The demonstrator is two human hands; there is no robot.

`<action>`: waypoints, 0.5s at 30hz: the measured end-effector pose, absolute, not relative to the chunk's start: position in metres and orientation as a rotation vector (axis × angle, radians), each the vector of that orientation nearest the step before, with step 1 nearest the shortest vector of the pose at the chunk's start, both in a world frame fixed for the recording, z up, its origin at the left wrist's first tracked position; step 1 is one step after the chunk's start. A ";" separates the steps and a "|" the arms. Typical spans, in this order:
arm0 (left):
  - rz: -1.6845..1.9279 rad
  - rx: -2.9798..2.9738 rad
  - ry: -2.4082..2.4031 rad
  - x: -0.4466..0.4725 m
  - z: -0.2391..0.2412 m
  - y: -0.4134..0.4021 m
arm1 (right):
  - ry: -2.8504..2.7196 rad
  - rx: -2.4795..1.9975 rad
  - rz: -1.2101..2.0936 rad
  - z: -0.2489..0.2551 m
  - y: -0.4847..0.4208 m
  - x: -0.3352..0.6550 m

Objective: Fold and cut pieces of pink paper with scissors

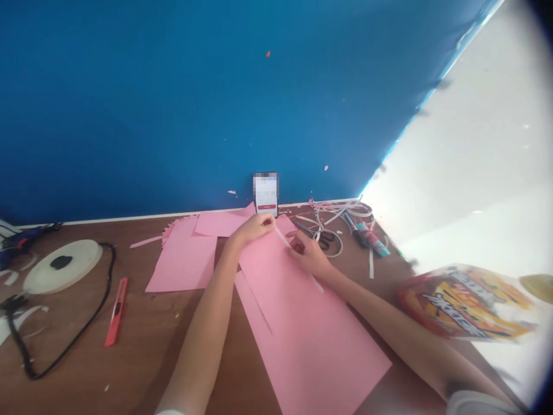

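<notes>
A narrow white strip (283, 237) runs slantwise over a large pink paper sheet (319, 346). My left hand (254, 227) pinches the strip's far end near the top of the sheet. Lower along it, my right hand (309, 253) has its fingers bent and closed around the strip, whose tail end shows below that hand. A second pink sheet (185, 259), with a fringed or pleated pink edge at its far left corner, lies left of my left forearm. Another pink piece (220, 223) overlaps it near the wall.
A phone (266, 193) leans against the blue wall (216, 104). Left on the table are a red cutter knife (116, 311), a black cable (93, 317) and a round cream lid (64, 266). Scissors (326, 239), curled white strips and a teal-red tube (374, 239) lie right, near a printed packet (466, 302).
</notes>
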State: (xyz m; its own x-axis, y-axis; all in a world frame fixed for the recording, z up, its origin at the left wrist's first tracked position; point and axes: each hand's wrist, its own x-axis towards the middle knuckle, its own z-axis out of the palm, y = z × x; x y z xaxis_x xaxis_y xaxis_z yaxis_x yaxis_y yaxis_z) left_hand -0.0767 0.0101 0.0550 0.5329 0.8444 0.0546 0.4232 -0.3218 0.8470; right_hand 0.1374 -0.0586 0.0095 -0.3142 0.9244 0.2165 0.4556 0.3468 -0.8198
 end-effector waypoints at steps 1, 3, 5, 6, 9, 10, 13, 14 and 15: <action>0.652 1.934 1.079 -0.081 0.056 0.010 | -1.920 -1.207 0.855 0.009 -0.059 0.138; 0.647 1.921 1.166 -0.090 0.059 0.010 | -1.933 -1.216 0.851 0.009 -0.059 0.138; 0.621 1.916 1.225 -0.099 0.064 0.009 | -1.926 -1.209 0.871 0.008 -0.058 0.138; 0.602 1.916 1.244 -0.103 0.067 0.009 | -1.918 -1.199 0.891 0.008 -0.058 0.139; 0.561 1.910 1.303 -0.116 0.073 0.010 | -1.902 -1.171 0.946 0.007 -0.057 0.140; 0.565 1.907 1.327 -0.120 0.074 0.010 | -1.901 -1.160 0.959 0.008 -0.056 0.140; 0.625 1.903 1.407 -0.130 0.073 0.014 | -1.899 -1.134 0.965 0.009 -0.056 0.140; 0.656 1.900 1.439 -0.132 0.072 0.015 | -1.897 -1.128 0.958 0.008 -0.056 0.140; 0.684 1.893 1.470 -0.134 0.071 0.016 | -1.893 -1.123 0.954 0.008 -0.057 0.140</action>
